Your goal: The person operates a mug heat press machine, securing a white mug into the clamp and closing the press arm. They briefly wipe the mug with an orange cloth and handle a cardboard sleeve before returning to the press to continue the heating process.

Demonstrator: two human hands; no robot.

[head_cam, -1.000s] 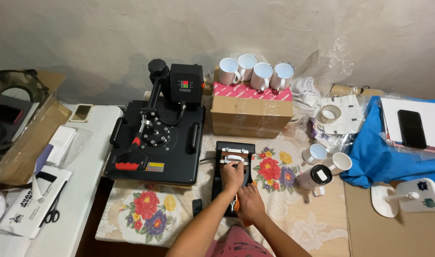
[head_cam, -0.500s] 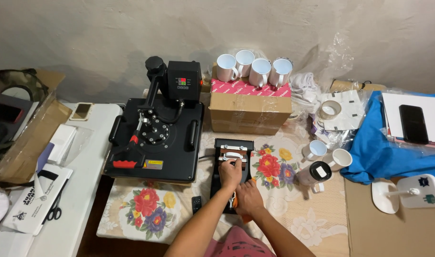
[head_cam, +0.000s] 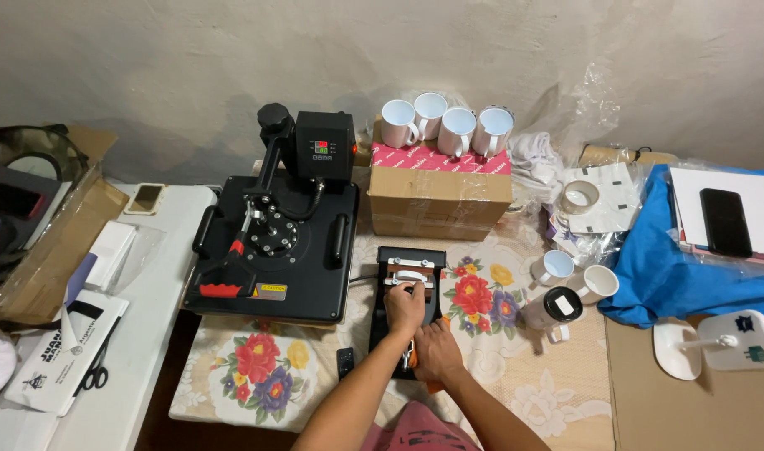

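Now: both hands on the mug press

Your left hand [head_cam: 404,307] grips the white mug [head_cam: 409,279] clamped in the small black mug press [head_cam: 409,311] on the floral cloth [head_cam: 265,376]; your right hand [head_cam: 436,351] closes around its orange-tipped lever [head_cam: 410,359], steadying it beside the flat heat press [head_cam: 278,250].

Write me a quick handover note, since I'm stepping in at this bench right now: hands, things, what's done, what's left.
Left hand: on the white mug lying in the small black mug press.
Right hand: gripping the press's near end at its orange handle.
Done: mug seated in the press.
Left: press not visibly clamped. Four white mugs wait on the cardboard box; the flat heat press sits idle beside.
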